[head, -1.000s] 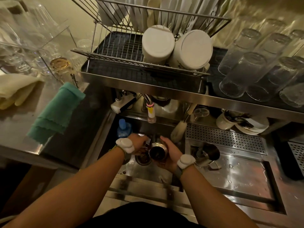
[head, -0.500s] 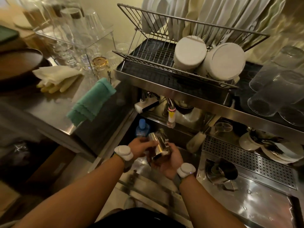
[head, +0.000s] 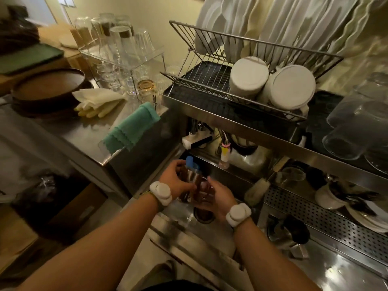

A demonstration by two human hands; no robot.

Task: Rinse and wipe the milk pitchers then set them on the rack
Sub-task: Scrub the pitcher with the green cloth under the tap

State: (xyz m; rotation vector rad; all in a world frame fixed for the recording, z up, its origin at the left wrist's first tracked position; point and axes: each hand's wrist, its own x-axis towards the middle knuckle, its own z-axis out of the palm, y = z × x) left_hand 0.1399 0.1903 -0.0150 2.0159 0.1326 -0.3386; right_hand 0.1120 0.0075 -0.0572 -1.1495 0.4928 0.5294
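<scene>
- The shiny steel milk pitcher (head: pixel 194 181) is above the steel sink (head: pixel 189 225), between the two hands; it is blurred, so I cannot tell if it stands upright or tilted.
- The left hand (head: pixel 176 179) wraps its fingers around the left side of the pitcher.
- The right hand (head: pixel 216 199) is at the right side of the pitcher with the palm turned to it; the fingers look loose, and I cannot tell if they really grip it.
- A second dark steel pitcher (head: pixel 294 232) lies on the steel worktop (head: pixel 336 267) at the right of the sink.
- The wire dish rack (head: pixel 210 80) stands on the shelf above the sink and carries two white round cups (head: pixel 270 87) and white plates (head: pixel 273 28).
- A folded teal cloth (head: pixel 132 129) lies on the left worktop, near yellow rubber gloves (head: pixel 96 108).
</scene>
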